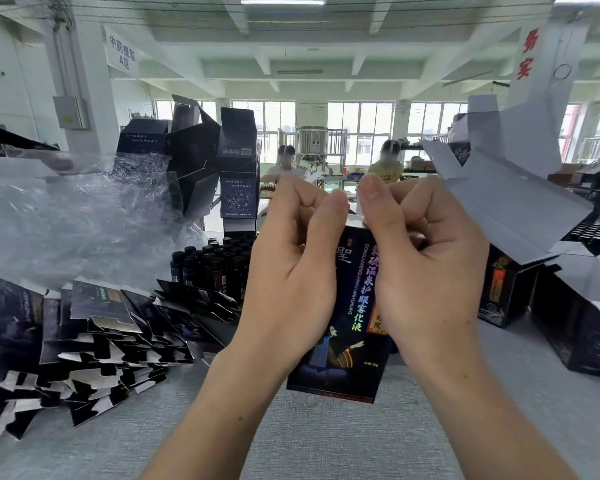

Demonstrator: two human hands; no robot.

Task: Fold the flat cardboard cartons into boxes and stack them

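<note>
Above the table (326,441), left hand (291,271) and right hand (426,265) pinch the carton (347,341) (upright).

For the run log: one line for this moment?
left hand grips carton | right hand grips carton | flat cartons piled left

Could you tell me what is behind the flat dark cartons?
Small dark glass bottles with black caps; the flat dark cardboard cartons hide their bases, the left hand any farther right.
</note>
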